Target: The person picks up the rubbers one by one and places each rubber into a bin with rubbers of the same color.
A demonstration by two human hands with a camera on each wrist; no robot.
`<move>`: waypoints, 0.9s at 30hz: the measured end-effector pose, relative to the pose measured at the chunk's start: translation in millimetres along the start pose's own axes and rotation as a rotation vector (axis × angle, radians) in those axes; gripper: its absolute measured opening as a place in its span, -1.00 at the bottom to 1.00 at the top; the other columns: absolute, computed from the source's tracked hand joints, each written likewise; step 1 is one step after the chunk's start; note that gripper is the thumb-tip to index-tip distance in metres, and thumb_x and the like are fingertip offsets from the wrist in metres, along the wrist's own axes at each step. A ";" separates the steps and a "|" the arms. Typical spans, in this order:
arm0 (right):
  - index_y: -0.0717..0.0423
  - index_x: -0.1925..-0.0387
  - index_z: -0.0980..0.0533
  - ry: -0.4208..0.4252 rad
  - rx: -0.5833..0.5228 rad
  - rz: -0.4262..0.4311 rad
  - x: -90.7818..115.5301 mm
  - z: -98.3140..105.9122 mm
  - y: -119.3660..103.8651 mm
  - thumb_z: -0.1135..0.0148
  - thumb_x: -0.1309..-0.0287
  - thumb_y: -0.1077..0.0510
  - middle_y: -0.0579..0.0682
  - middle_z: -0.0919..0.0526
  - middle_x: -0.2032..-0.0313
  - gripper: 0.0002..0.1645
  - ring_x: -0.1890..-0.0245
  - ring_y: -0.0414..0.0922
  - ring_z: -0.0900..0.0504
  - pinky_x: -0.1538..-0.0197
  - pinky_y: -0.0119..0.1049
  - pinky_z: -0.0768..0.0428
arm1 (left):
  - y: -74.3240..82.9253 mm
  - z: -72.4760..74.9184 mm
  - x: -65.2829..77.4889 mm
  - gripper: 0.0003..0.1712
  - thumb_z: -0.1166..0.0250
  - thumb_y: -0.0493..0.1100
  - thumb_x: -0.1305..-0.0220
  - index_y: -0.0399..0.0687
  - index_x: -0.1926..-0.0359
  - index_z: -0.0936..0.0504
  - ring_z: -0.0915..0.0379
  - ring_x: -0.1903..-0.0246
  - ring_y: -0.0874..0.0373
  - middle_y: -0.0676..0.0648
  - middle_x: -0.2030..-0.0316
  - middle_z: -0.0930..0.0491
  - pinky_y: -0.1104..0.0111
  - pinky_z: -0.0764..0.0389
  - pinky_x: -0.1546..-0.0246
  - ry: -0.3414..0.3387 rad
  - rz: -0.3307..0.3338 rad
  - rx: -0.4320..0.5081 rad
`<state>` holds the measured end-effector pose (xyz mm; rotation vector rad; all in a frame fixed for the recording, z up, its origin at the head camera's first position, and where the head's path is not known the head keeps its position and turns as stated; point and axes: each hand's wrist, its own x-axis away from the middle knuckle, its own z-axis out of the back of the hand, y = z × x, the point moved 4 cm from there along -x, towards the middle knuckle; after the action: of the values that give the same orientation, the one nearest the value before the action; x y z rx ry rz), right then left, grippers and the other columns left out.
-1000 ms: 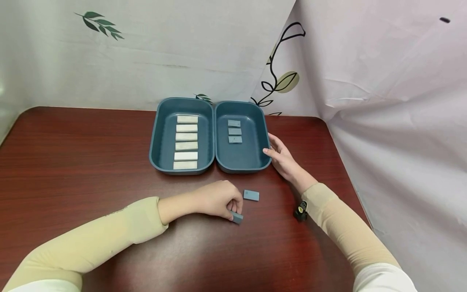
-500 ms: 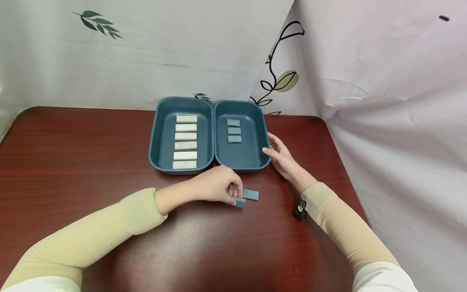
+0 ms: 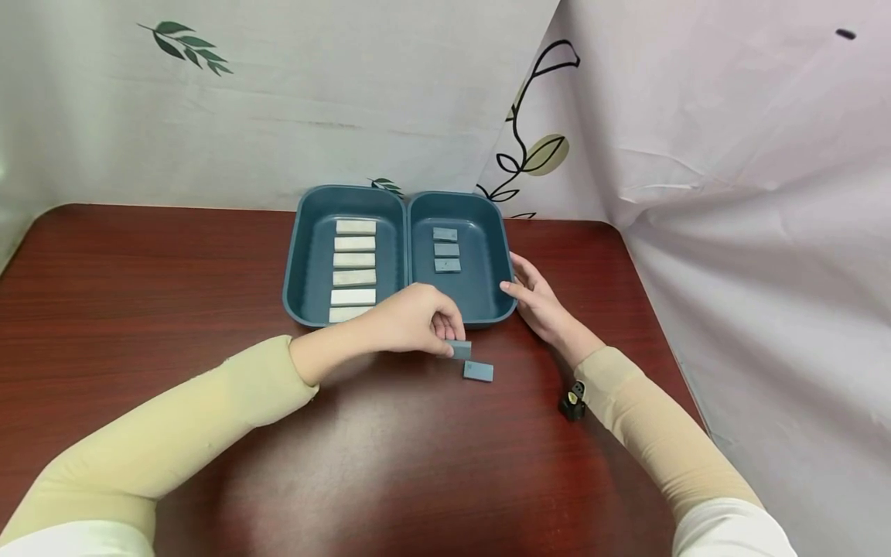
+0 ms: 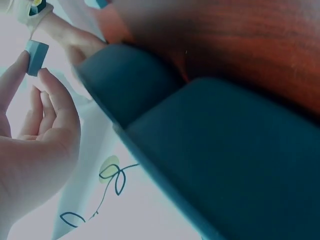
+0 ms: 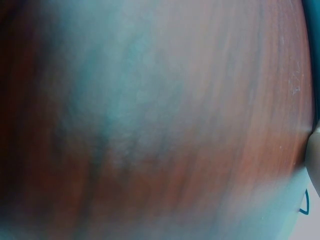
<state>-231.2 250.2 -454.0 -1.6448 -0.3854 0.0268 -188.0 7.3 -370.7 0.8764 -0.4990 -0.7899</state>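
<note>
In the head view my left hand (image 3: 416, 321) pinches a small blue-grey rectangular block (image 3: 460, 350) between thumb and fingertips, just in front of the right blue tray (image 3: 462, 305). The left wrist view also shows this block (image 4: 37, 57) between the fingertips. Another blue-grey block (image 3: 478, 371) lies on the table below it. My right hand (image 3: 539, 304) holds the right tray's side, thumb over the rim and fingers along the outer wall. Three blue-grey blocks (image 3: 446, 250) lie in a column inside that tray.
A matching left blue tray (image 3: 295, 263) stands against the right one, with a column of several white blocks (image 3: 353, 261). A white patterned cloth (image 3: 313, 100) hangs behind the dark red wooden table (image 3: 174, 294). My left forearm passes over the left tray's front edge.
My left hand has carried its block away from the table's near side toward the trays, past the loose block. The right hand stays on the tray's side.
</note>
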 end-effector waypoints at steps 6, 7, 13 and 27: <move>0.11 -0.70 0.00 0.005 -0.002 0.001 0.2 -0.8 -0.5 0.04 -0.53 0.41 0.15 -0.07 -0.65 -0.18 -0.59 -0.03 -0.20 -0.26 -0.53 -0.55 | -0.8 16.2 -8.2 -0.88 -0.58 -0.32 -0.16 -0.12 0.26 -0.84 -0.60 0.37 0.21 -0.01 0.39 -0.75 0.42 -0.70 0.22 0.050 0.022 0.007; 0.11 -0.70 0.00 0.005 -0.003 0.002 0.3 -0.8 -0.6 0.04 -0.53 0.41 0.15 -0.06 -0.65 -0.18 -0.60 -0.03 -0.20 -0.27 -0.53 -0.55 | -1.1 18.4 -9.8 -0.88 -0.57 -0.32 -0.16 -0.12 0.25 -0.83 -0.61 0.36 0.21 -0.02 0.38 -0.75 0.42 -0.70 0.22 0.054 0.025 0.006; 0.10 -0.70 0.01 0.002 0.001 0.002 0.3 -0.5 -0.4 0.05 -0.54 0.41 0.16 -0.06 -0.65 -0.18 -0.63 0.00 -0.16 -0.29 -0.52 -0.54 | -2.2 32.2 -19.0 -0.88 -0.58 -0.33 -0.17 -0.16 0.26 -0.83 -0.63 0.34 0.16 -0.06 0.35 -0.77 0.40 -0.72 0.20 0.082 0.043 -0.005; 0.10 -0.69 -0.01 0.004 0.001 0.009 0.5 -1.0 0.1 0.03 -0.53 0.40 0.15 -0.10 -0.64 -0.17 -0.59 -0.05 -0.22 -0.29 -0.52 -0.55 | -1.7 64.3 -45.3 -0.90 -0.56 -0.35 -0.17 -0.20 0.27 -0.82 -0.67 0.28 0.10 -0.10 0.32 -0.77 0.39 -0.72 0.18 0.072 0.069 -0.053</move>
<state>-230.5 249.4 -453.8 -1.6454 -0.3747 0.0299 -260.2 10.9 -339.5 0.8310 -0.4403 -0.7030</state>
